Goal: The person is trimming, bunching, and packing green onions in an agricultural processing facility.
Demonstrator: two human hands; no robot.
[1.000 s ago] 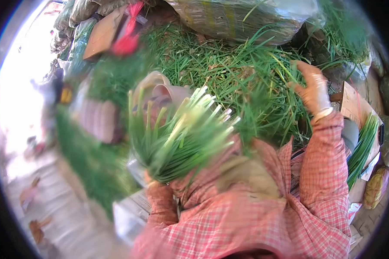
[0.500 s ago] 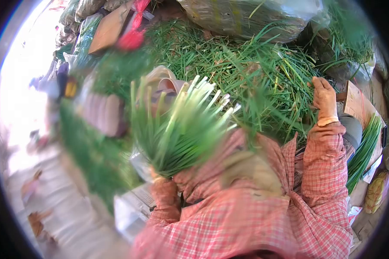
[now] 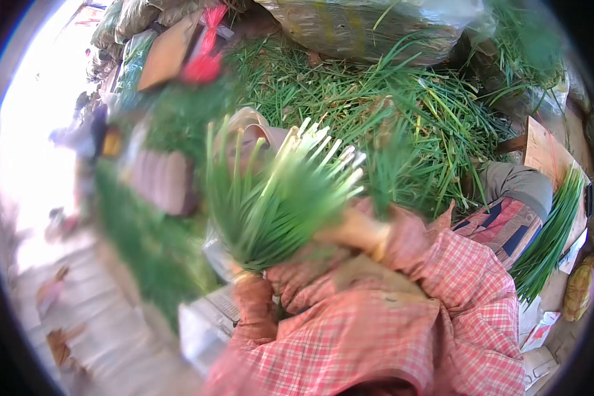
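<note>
A thick bunch of garlic chives (image 3: 261,211) stands in front of my chest, pale stem ends up and green leaves down. My left hand (image 3: 239,269) is closed around its lower leafy part, the fingers mostly hidden by the leaves. My right hand (image 3: 350,228) is at the right side of the bunch, smeared by motion, with its fingertips lost among the leaves. Beyond the bunch lies a wide heap of loose green leaves and trimmings (image 3: 350,99).
A large plastic-wrapped bundle (image 3: 369,30) sits behind the heap. More long chives (image 3: 551,237) lie at my right by a cardboard piece (image 3: 544,148). Pink twine (image 3: 204,63) hangs at upper left near a cardboard box (image 3: 168,56). A white box (image 3: 204,323) stands at lower left.
My right hand has come from the heap's right edge across to the right side of the bunch. The left hand keeps its hold on the bunch.
</note>
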